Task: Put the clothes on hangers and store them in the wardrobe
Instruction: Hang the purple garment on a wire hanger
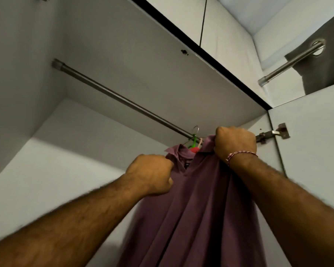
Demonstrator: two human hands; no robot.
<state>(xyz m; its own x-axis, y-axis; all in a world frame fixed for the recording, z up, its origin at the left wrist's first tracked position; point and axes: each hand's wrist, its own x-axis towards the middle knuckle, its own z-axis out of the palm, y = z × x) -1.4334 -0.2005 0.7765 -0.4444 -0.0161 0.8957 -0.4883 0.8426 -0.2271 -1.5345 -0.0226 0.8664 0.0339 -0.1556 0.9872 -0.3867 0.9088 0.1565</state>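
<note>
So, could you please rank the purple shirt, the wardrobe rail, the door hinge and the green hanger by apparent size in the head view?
1. purple shirt
2. wardrobe rail
3. door hinge
4. green hanger, mostly hidden, so its rank is unsure.

Left of my purple shirt point(200, 199) the rail point(112, 95) runs bare; the wardrobe door point(312, 135) crowds my right.

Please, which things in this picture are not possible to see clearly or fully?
Head view only:
- Hanger: mostly hidden by the shirt collar; whether its hook sits on the rod is unclear.
- Rod's right end: hidden by the right hand.
- Fingers of the left hand: turned away.
- Shirt hem: cut off by bottom edge.
- Collar label: too small.
</note>
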